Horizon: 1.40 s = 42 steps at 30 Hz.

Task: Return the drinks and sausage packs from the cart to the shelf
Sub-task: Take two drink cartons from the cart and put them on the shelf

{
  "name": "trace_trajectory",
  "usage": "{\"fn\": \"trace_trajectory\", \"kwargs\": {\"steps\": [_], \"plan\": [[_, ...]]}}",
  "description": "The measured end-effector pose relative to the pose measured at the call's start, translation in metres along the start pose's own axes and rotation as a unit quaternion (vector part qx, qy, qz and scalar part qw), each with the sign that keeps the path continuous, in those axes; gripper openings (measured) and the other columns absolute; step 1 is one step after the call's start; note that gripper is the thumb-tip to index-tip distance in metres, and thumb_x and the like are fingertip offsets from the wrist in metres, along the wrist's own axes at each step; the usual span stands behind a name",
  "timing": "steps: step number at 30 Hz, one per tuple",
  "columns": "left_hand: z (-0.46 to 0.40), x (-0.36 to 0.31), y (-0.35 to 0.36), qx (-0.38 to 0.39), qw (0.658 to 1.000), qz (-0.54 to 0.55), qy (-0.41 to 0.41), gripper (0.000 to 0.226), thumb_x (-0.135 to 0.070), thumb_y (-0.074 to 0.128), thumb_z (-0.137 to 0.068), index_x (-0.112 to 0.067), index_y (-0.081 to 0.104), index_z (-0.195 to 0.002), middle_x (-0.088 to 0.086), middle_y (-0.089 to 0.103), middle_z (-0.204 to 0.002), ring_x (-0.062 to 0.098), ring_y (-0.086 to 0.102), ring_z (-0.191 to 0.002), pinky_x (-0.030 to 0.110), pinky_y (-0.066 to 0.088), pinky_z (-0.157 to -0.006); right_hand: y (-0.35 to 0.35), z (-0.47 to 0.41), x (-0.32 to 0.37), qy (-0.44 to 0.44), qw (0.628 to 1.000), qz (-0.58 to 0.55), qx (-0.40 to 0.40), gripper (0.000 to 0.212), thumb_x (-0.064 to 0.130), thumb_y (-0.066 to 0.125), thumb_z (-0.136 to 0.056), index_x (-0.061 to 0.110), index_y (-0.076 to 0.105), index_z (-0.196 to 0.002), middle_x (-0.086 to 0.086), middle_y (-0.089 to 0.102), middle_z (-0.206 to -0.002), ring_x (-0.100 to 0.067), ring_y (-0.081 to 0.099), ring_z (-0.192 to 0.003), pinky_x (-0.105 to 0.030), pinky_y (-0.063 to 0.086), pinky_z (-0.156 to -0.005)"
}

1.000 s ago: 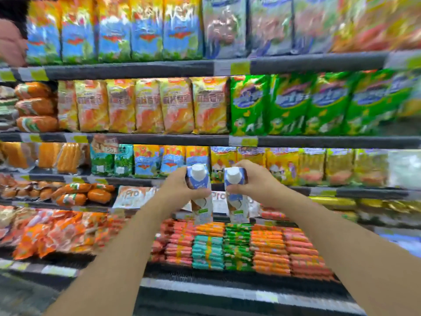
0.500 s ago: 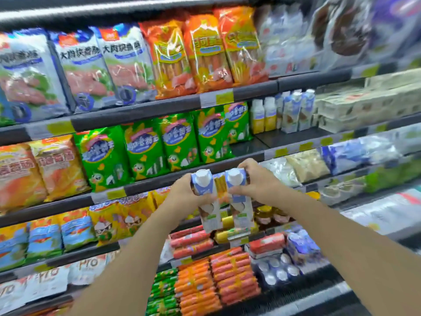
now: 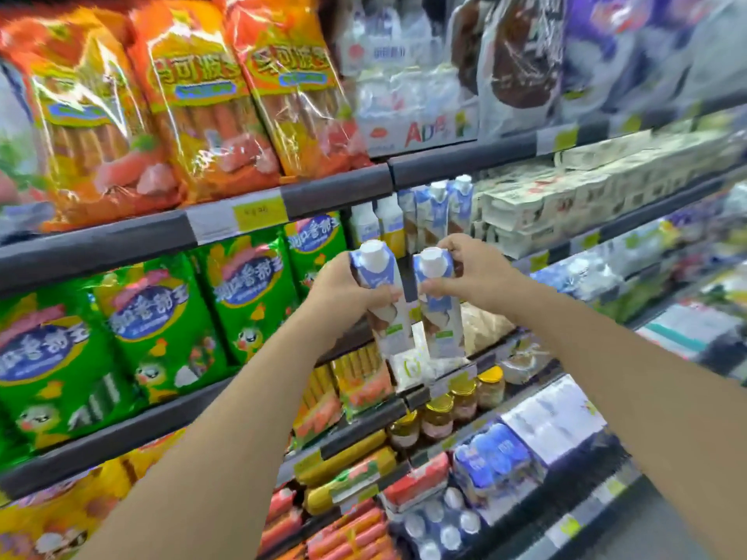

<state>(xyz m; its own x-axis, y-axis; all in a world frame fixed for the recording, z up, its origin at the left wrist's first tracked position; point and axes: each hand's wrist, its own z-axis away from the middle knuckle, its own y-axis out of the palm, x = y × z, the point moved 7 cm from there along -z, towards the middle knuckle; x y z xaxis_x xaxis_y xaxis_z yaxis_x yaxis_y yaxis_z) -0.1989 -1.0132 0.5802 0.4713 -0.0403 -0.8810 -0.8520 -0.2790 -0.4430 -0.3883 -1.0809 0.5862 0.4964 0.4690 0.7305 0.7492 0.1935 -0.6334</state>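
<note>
I hold two tall blue-and-white drink cartons with white caps, upright and side by side, in front of the shelving. My left hand grips the left carton around its upper half. My right hand pinches the right carton near its top. Just behind and above them, several matching drink cartons stand in a row on the second shelf, beside white-and-yellow bottles.
Green sausage packs fill the shelf to the left, orange sausage packs the shelf above. White boxed goods sit right of the cartons. Jars, red sausages and blue bottle multipacks occupy lower shelves. The cart is out of view.
The view has swung right and closed in on the shelves. Both hands, still gripping the cartons, have moved toward the row of matching cartons, which now sits directly behind them.
</note>
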Motion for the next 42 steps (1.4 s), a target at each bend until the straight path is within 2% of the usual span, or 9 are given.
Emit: {"fn": "trace_trajectory", "kwargs": {"steps": [2, 4, 7, 11, 16, 20, 22, 35, 42], "plan": [[-0.028, -0.006, 0.006, 0.000, 1.000, 0.001, 0.012, 0.044, -0.015, 0.090, -0.069, -0.009, 0.066, -0.105, 0.000, 0.075, -0.087, 0.005, 0.069, -0.069, 0.023, 0.059, -0.066, -0.014, -0.021, -0.007, 0.005, 1.000, 0.012, -0.007, 0.051, 0.041, 0.082, -0.074, 0.020, 0.052, -0.109, 0.002, 0.066, -0.103, -0.017, 0.063, -0.095, -0.035, 0.052, -0.079], [-0.051, -0.009, 0.013, 0.010, 1.000, 0.003, 0.009, 0.038, -0.015, 0.089, -0.070, -0.011, 0.065, -0.100, 0.001, 0.074, -0.086, 0.004, 0.068, -0.065, 0.017, 0.055, -0.059, -0.026, -0.038, -0.016, 0.013, 1.000, 0.012, -0.020, 0.056, 0.041, 0.082, -0.074, 0.018, 0.052, -0.115, 0.002, 0.066, -0.106, -0.017, 0.062, -0.097, -0.030, 0.048, -0.076], [-0.077, -0.012, 0.023, 0.012, 1.000, 0.010, 0.011, 0.044, -0.016, 0.089, -0.071, -0.007, 0.062, -0.105, 0.005, 0.074, -0.089, 0.006, 0.071, -0.063, 0.018, 0.055, -0.054, -0.041, -0.059, -0.030, 0.035, 0.999, 0.007, -0.035, 0.066, 0.041, 0.081, -0.075, 0.014, 0.050, -0.126, -0.002, 0.063, -0.117, -0.020, 0.061, -0.106, -0.038, 0.051, -0.091], [-0.104, -0.013, 0.036, 0.005, 1.000, -0.015, 0.015, 0.051, -0.028, 0.091, -0.067, -0.015, 0.063, -0.109, -0.003, 0.073, -0.099, 0.013, 0.070, -0.088, 0.024, 0.056, -0.071, -0.061, -0.081, -0.049, 0.049, 0.999, -0.001, -0.022, 0.105, 0.078, 0.076, -0.044, 0.020, 0.052, -0.128, 0.000, 0.067, -0.119, -0.018, 0.065, -0.108, -0.044, 0.053, -0.095], [-0.125, -0.023, 0.055, 0.002, 1.000, 0.013, 0.000, 0.046, -0.022, 0.089, -0.071, -0.016, 0.063, -0.109, -0.006, 0.073, -0.097, 0.012, 0.069, -0.089, 0.027, 0.056, -0.076, -0.090, -0.108, -0.065, 0.023, 0.999, -0.029, -0.023, 0.056, 0.036, 0.081, -0.076, 0.014, 0.055, -0.120, -0.002, 0.072, -0.108, -0.020, 0.069, -0.098, -0.037, 0.055, -0.085], [-0.136, -0.032, 0.073, -0.030, 0.999, -0.001, -0.014, 0.049, -0.025, 0.089, -0.070, -0.015, 0.063, -0.109, -0.003, 0.074, -0.101, 0.016, 0.071, -0.094, 0.038, 0.058, -0.087, -0.102, -0.130, -0.081, -0.017, 1.000, -0.025, 0.008, 0.049, 0.032, 0.079, -0.079, 0.013, 0.059, -0.120, -0.001, 0.072, -0.106, -0.015, 0.069, -0.097, -0.033, 0.056, -0.085], [-0.140, -0.035, 0.085, -0.050, 0.998, -0.001, -0.027, 0.054, -0.030, 0.090, -0.066, -0.016, 0.062, -0.110, -0.002, 0.074, -0.102, 0.016, 0.071, -0.094, 0.042, 0.058, -0.089, -0.107, -0.140, -0.089, -0.043, 0.999, -0.001, 0.017, 0.053, 0.037, 0.080, -0.078, 0.014, 0.060, -0.122, 0.001, 0.070, -0.108, -0.012, 0.066, -0.100, -0.024, 0.052, -0.081], [-0.132, -0.051, 0.125, -0.154, 0.983, -0.048, -0.086, 0.055, -0.026, 0.090, -0.068, -0.020, 0.061, -0.115, -0.003, 0.072, -0.106, 0.016, 0.068, -0.096, 0.042, 0.058, -0.087, -0.102, -0.166, -0.111, -0.113, 0.992, -0.020, 0.059, 0.063, 0.035, 0.083, -0.075, 0.015, 0.054, -0.128, -0.004, 0.064, -0.115, -0.023, 0.060, -0.108, -0.045, 0.049, -0.096], [-0.129, -0.050, 0.125, -0.155, 0.983, -0.059, -0.082, 0.053, -0.024, 0.091, -0.068, -0.021, 0.062, -0.111, -0.005, 0.074, -0.103, 0.014, 0.071, -0.093, 0.041, 0.059, -0.086, -0.097, -0.160, -0.101, -0.122, 0.989, 0.048, 0.069, 0.092, 0.031, 0.091, -0.063, 0.011, 0.041, -0.138, -0.008, 0.050, -0.130, -0.022, 0.050, -0.116, -0.027, 0.039, -0.089]]}}
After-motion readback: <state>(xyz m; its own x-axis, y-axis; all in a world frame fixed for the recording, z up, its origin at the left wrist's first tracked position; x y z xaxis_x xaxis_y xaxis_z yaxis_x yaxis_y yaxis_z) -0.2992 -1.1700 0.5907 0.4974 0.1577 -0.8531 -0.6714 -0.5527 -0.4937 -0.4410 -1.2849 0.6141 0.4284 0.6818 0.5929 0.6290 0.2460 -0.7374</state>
